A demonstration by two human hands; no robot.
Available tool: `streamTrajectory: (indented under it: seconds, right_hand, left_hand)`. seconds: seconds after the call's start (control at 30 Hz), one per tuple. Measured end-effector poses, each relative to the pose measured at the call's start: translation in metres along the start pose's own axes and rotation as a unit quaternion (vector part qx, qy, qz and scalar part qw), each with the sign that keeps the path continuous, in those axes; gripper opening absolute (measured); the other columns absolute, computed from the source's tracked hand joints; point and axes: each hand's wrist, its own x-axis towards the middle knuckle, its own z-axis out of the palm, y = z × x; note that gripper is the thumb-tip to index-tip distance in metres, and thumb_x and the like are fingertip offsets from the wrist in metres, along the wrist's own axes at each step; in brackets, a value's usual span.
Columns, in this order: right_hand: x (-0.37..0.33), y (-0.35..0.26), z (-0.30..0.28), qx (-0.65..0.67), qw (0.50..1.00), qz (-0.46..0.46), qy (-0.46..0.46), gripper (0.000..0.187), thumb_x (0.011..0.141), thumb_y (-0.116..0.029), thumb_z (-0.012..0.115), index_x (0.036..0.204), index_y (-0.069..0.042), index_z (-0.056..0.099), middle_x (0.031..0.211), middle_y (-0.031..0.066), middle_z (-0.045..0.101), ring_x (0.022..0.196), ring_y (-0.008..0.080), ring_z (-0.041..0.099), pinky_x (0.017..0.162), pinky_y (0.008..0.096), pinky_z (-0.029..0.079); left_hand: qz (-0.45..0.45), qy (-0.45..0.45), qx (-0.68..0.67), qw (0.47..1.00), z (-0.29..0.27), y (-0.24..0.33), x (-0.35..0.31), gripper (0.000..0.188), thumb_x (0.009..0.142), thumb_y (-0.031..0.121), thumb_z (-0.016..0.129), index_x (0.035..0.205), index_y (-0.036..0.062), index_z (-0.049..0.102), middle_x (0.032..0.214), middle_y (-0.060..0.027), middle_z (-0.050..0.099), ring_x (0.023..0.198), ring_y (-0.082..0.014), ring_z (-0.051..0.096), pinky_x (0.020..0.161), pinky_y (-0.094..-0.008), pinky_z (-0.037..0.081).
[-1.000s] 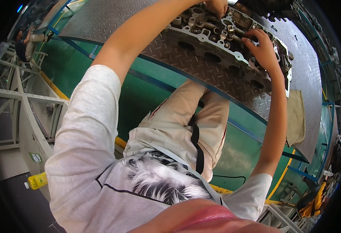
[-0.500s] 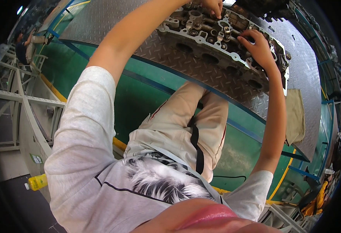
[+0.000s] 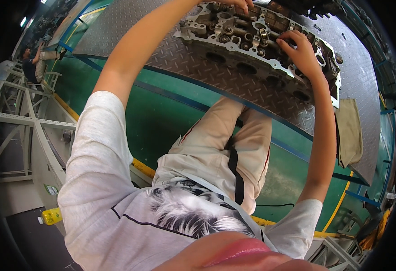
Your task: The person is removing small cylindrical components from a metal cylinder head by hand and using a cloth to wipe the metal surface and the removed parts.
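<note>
Green flooring (image 3: 162, 118) is being crossed by yellow lines (image 3: 338, 205) below a worktop (image 3: 180, 58) of raised-pattern metal plate, which is being carried on a blue frame (image 3: 173, 92). Above the plate, the right grip (image 3: 302, 52) is being held loosely curled, a gap being left between thumb and bent fingers, with the fingertips being set at the middle of a metal cylinder head (image 3: 238, 47). The left grip (image 3: 240, 3) is being cut off by the upper edge of the view, its fingers being pointed down at the far side of the same casting; whether anything small is being pinched by either cannot be told. The cylinder head is being supported flat by the worktop, its shafts and round fittings being exposed on top and dark oval ports being shown along its near side. Past its far side, two small slim metal pieces (image 3: 317, 27) are being borne by the plate. Just beside the right forearm (image 3: 323, 144), an olive cloth (image 3: 350, 131) is being spread near the worktop's edge. Farther out, a yellow bottle (image 3: 51, 217) is being partly hidden by the left sleeve (image 3: 101, 135), and pale metal frames (image 3: 35, 119) are being seen near a seated co-worker (image 3: 30, 67).
</note>
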Motion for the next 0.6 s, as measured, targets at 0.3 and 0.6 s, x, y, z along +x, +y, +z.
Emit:
streamTrajectory:
  seconds: [0.3,0.6]
  right_hand:
    - [-0.002,-0.003,0.002,-0.01,1.0,0.007,0.013,0.027,0.089,-0.028,0.064,0.098,-0.002,0.065,0.1,0.0124,0.062,0.103,0.0313,0.055,0.092,0.0387,0.043]
    - [-0.003,0.001,0.006,-0.036,0.999,-0.016,0.033,0.027,0.089,-0.029,0.064,0.097,-0.003,0.065,0.098,0.0117,0.062,0.101,0.031,0.056,0.09,0.0398,0.044]
  left_hand:
    - [-0.095,-0.002,0.263,0.96,-0.032,-0.04,-0.01,0.025,0.078,0.027,0.073,0.088,0.0046,0.075,0.075,-0.0073,0.071,0.067,-0.0149,0.067,0.061,-0.03,0.054]
    - [-0.028,0.09,0.182,0.979,0.006,0.0,0.002,0.032,0.083,0.034,0.071,0.091,0.0035,0.073,0.075,-0.0074,0.07,0.067,-0.0142,0.063,0.063,-0.0314,0.052]
